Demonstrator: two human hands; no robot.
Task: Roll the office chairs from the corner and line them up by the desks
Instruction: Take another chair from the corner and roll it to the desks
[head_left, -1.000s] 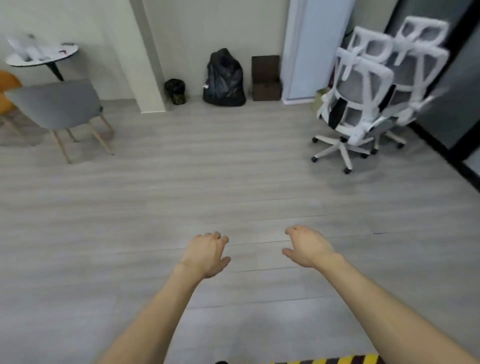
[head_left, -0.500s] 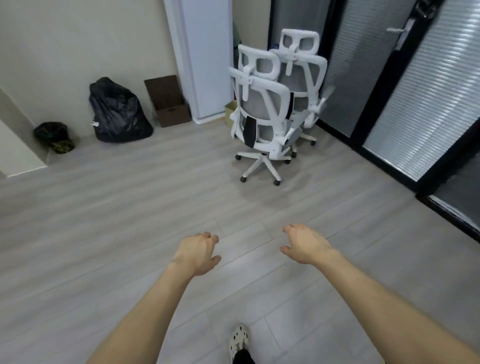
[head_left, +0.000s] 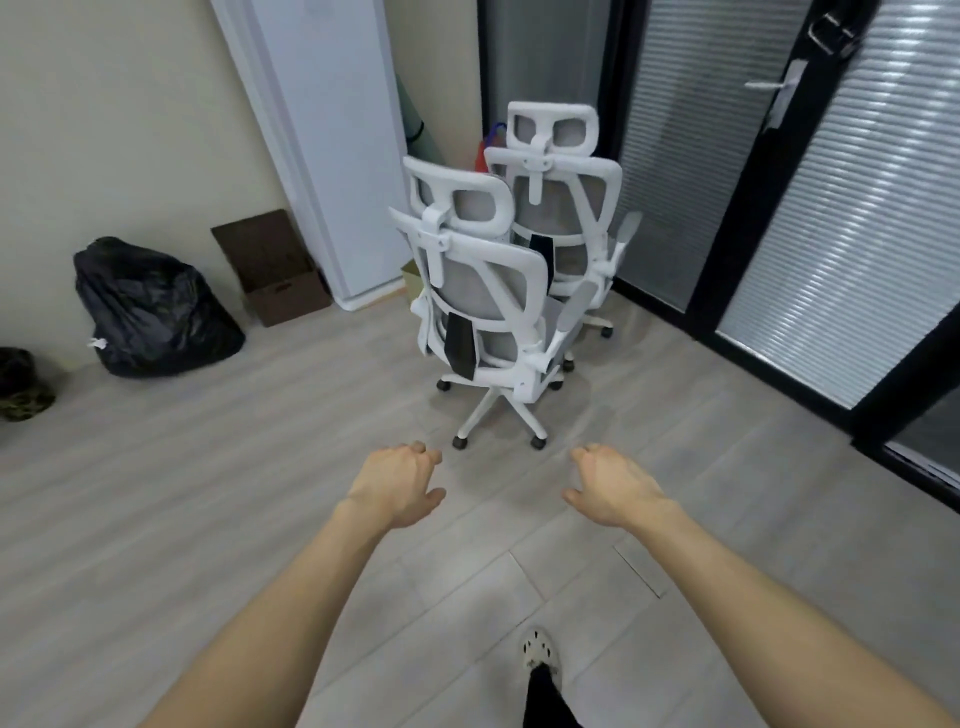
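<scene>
Left hand (head_left: 397, 486), right hand (head_left: 613, 486): empty, loosely curled, aimed at the nearer office chair (head_left: 485, 296). Rear office chair (head_left: 563, 208) waits behind.

You have soft, even indoor light, fairly bright. The strongest light comes through the blinds (head_left: 857, 234) right of the nearer chair (head_left: 483, 291), where pale glare streaks the slats. Under that chair the shadow is faint and diffuse. Wide-angle distortion bends the door frame (head_left: 769, 208) right of the chair and the white panel (head_left: 332, 156) left of it. The floor (head_left: 208, 467) left of the chair looks slightly smeared.
</scene>
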